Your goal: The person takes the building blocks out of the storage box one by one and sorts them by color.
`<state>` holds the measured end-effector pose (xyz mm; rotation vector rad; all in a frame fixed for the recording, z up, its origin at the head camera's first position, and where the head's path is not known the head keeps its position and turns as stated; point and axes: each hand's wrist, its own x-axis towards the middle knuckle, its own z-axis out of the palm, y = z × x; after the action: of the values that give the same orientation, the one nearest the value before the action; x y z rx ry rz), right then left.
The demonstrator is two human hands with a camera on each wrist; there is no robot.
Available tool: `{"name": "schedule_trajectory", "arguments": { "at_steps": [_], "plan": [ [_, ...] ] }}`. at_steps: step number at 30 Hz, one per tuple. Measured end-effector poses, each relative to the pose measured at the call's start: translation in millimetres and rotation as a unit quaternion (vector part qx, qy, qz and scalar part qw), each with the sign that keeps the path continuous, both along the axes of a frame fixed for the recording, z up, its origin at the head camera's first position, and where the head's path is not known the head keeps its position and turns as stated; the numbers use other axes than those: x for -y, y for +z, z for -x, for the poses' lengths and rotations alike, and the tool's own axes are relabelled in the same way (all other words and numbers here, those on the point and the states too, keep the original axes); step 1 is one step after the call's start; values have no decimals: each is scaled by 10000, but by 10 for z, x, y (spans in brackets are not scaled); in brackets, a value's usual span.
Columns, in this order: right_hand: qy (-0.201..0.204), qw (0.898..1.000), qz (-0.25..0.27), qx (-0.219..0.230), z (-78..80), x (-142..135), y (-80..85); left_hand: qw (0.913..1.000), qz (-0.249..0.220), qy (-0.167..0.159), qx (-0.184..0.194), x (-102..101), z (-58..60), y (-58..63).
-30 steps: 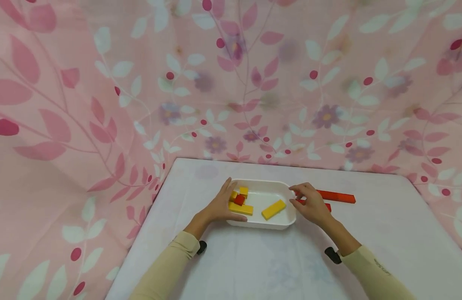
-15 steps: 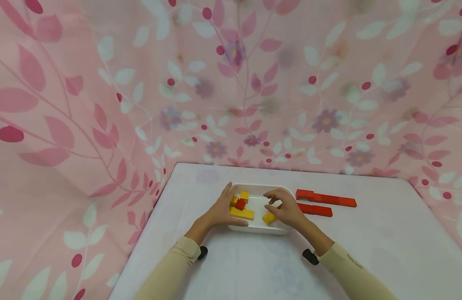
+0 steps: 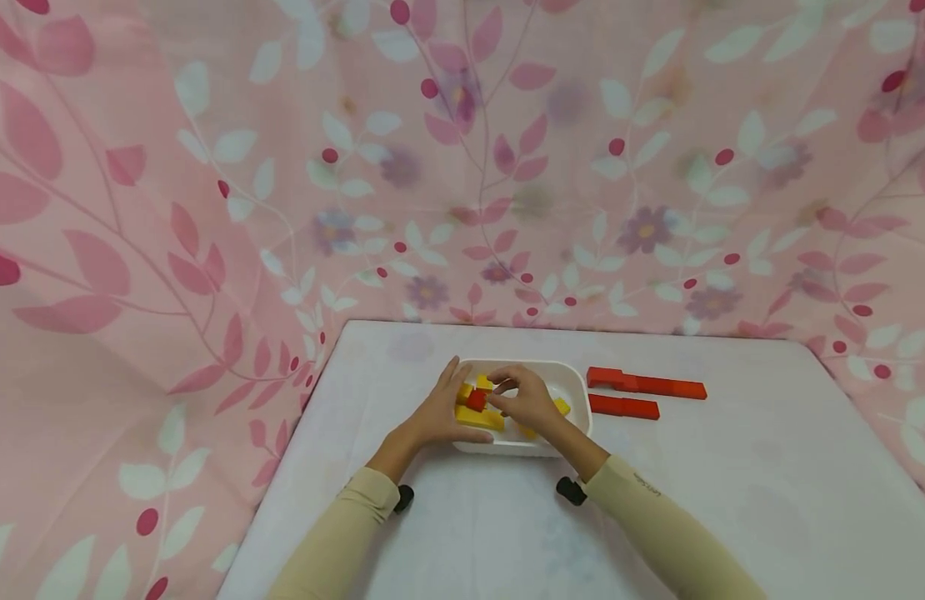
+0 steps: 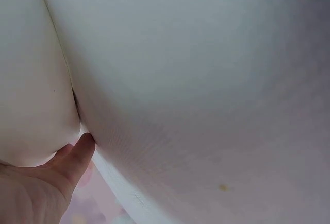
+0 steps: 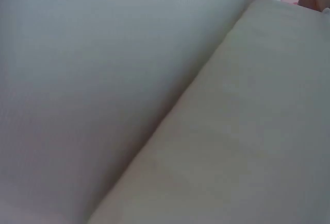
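Note:
A white tray [image 3: 507, 450] holds yellow and red blocks. My left hand [image 3: 436, 417] grips its left end, thumb along the front rim and fingers spread at the far side; its fingers [image 4: 77, 157] show at the bottom of the left wrist view. My right hand [image 3: 532, 402] is over the tray, bent thumb and fingertips right beside a small red block [image 3: 476, 400]. Around that block lie a long yellow block [image 3: 481, 418] and a small yellow block [image 3: 484, 383]. Another yellow block [image 3: 562, 407] is partly hidden under my right hand.
Right of the tray, two red bars lie on the white-covered table: a longer back bar [image 3: 657, 386] and a shorter front bar [image 3: 623, 407]. A pink floral cloth [image 3: 507, 167] rises behind the table. Pale surfaces fill most of both wrist views.
My right hand has moved left from the tray's right end, across the loose yellow block, to the red block. My left hand has stayed on the tray's left end.

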<state>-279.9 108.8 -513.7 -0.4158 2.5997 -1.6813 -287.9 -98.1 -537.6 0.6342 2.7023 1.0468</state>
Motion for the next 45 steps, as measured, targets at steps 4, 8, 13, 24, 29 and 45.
{"name": "schedule_trajectory", "arguments": {
  "at_steps": [4, 8, 13, 24, 29, 45],
  "plan": [
    [-75, 9997, -85, 193, 10, 91, -62, 10000, -19, -43, -16, 0, 7, -1],
    [-58, 9997, -232, 46, 20, 124, -132, 9999, -66, -105, -24, -6, 5, -4],
    [-83, 9992, -370, 88, 29, 143, -165, 9999, 5, -82, -124, 0, 8, -8],
    [95, 9955, -939, -128, 36, 194, -200, 9999, 60, -150, -57, 18, 8, -25],
    [111, 9938, -1100, -57, 52, 221, -183, 9999, 9, -123, -93, 22, 4, -17],
    [311, 9866, -1593, 162, 80, 242, -179, 9999, -22, -90, -57, 12, 16, -8]
  ]
}}
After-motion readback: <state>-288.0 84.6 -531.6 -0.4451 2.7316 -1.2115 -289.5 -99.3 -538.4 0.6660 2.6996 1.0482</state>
